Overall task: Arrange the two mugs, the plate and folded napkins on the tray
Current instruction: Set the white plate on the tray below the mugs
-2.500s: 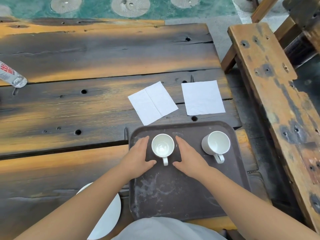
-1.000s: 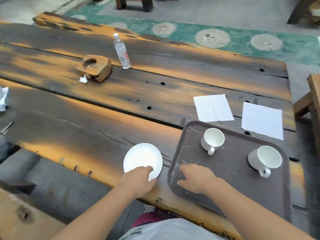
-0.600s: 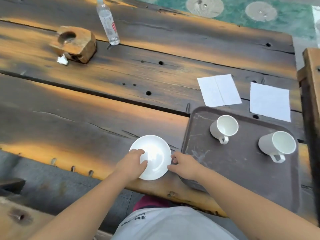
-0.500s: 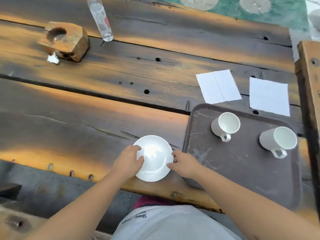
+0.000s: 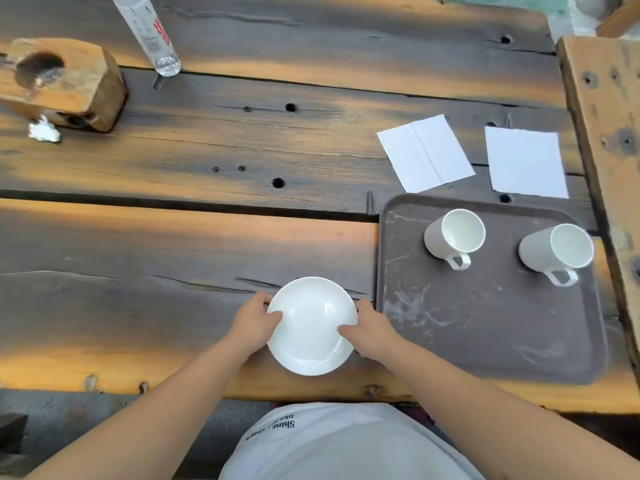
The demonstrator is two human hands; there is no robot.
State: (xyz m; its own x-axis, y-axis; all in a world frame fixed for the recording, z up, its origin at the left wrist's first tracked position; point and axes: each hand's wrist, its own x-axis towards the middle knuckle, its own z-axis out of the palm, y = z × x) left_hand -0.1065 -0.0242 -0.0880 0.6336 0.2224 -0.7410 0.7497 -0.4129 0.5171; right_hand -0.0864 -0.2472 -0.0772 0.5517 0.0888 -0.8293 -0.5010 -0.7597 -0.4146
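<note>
A small white plate (image 5: pixel 311 327) lies on the wooden table near its front edge, left of the brown tray (image 5: pixel 485 341). My left hand (image 5: pixel 254 323) grips the plate's left rim and my right hand (image 5: pixel 369 329) grips its right rim, thumbs over the edge. Two white mugs stand upright on the tray's far half, one at the left (image 5: pixel 453 239) and one at the right (image 5: pixel 554 252), handles toward me. Two white napkins lie flat on the table beyond the tray, a creased one (image 5: pixel 426 152) and a plain one (image 5: pixel 524 162).
A clear plastic bottle (image 5: pixel 149 32) stands at the far left-centre. A wooden block with a round hole (image 5: pixel 59 81) sits at the far left, a crumpled white scrap (image 5: pixel 43 131) beside it. A wooden bench (image 5: pixel 609 140) runs along the table's right side.
Both hands left the left mug on the tray and went to the plate. Half a second ago they touched its rim; now both grip it. The camera has moved closer.
</note>
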